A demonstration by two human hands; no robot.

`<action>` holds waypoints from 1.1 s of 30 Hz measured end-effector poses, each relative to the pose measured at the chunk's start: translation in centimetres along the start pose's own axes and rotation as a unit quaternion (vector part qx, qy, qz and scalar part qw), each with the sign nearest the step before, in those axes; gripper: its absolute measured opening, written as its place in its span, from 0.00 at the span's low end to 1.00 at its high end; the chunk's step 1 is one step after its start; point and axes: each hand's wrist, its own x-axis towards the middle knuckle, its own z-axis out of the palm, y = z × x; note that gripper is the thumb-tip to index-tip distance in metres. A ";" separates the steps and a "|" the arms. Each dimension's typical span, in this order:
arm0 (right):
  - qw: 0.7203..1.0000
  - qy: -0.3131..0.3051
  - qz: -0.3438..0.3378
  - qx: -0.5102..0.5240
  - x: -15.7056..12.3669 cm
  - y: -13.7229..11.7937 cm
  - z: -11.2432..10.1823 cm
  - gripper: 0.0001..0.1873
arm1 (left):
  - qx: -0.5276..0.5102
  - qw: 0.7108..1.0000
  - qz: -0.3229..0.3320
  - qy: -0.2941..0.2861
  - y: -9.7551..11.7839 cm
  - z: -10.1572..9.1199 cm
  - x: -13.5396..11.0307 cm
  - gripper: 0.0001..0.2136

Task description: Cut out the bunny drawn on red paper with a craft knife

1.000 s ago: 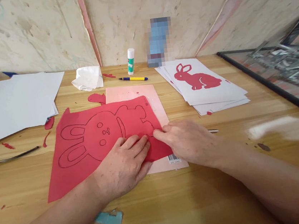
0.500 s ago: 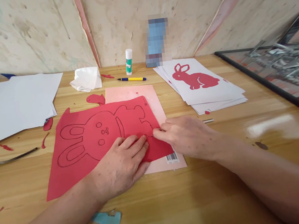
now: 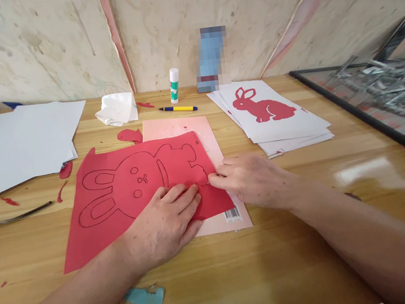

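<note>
Grip of the right hand [image 3: 257, 183] is closed, its fingers curled around a slender tool [image 3: 208, 184] of which I make out only the tip, set against the red sheet [image 3: 151, 187] by the body of the drawn rabbit [image 3: 118, 182]. I see the left hand [image 3: 166, 222] palm down, fingers extended, its grip open and resting flat on that sheet. Partly beneath the sheet lies a pink board [image 3: 174, 127], on the wooden tabletop [image 3: 217, 282]. Past its far edge I can pick out a yellow-and-blue pen [image 3: 179, 109], an upright glue stick [image 3: 174, 87] and a crumpled white tissue [image 3: 116, 109]. To the right, a red rabbit cutout [image 3: 266, 106] lies on stacked white paper [image 3: 291, 129]; to the left are more white sheets [image 3: 22, 141] and a thin black strip [image 3: 15, 215]. Nearest my camera sits a teal scrap [image 3: 149, 298], beside the left forearm.
</note>
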 end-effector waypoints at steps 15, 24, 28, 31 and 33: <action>0.997 0.068 -0.033 -0.027 -0.1 0.8 0.4 0.12 | 0.018 1.000 0.010 0.003 0.1 0.2 -0.1 0.19; 0.991 0.100 -0.061 -0.070 0.1 1.2 0.1 0.15 | 0.007 1.000 0.016 -0.019 0.0 0.0 0.0 0.19; 0.989 0.108 -0.065 -0.083 0.0 1.1 -0.2 0.15 | -0.001 1.000 0.013 -0.028 0.0 -0.1 0.1 0.19; 0.989 0.104 -0.063 -0.085 0.0 1.0 -0.4 0.15 | -0.009 1.000 0.012 -0.024 -0.1 -0.1 0.2 0.19; 0.989 0.102 -0.062 -0.083 0.1 0.9 -0.5 0.15 | -0.013 1.000 0.012 -0.023 -0.1 -0.1 0.2 0.19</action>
